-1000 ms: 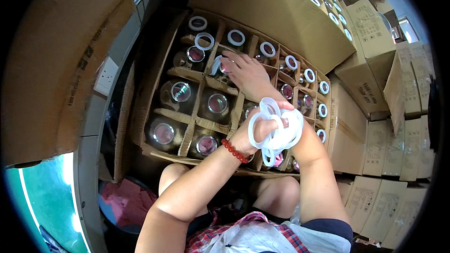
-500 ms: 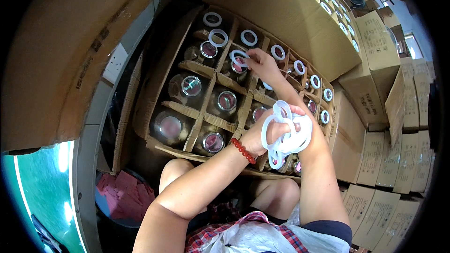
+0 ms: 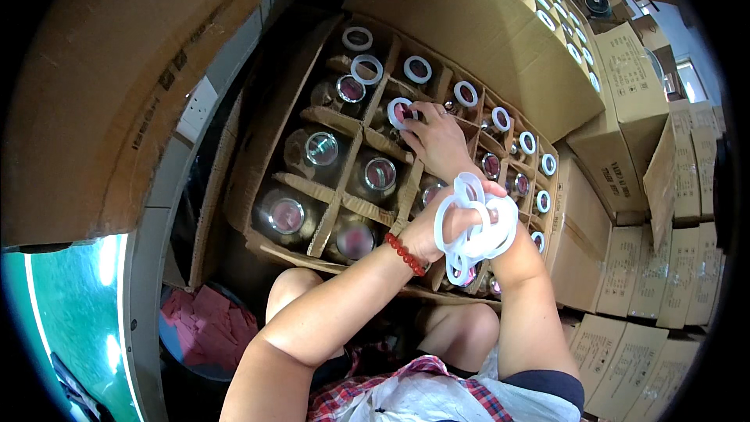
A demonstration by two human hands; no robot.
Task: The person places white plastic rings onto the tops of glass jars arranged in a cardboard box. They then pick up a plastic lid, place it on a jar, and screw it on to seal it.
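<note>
A white ring [image 3: 400,112] is now pinched by the right hand [image 3: 437,137] over a jar [image 3: 380,173] compartment farther up the carton [image 3: 262,148] than a moment ago. A bunch of rings [image 3: 476,227] is kept clutched in the left hand [image 3: 437,230].

The right hand [image 3: 434,137] and forearm hide several jars [image 3: 491,164] (lower row especially).

White rings [image 3: 475,228] bunched – one ring [image 3: 400,112] on jar

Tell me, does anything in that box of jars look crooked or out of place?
One white ring near the box's far left corner sits skewed, overlapping the cardboard divider instead of centring on a jar. The right hand is at another ring; the left hand holds a bunch of rings.
</note>
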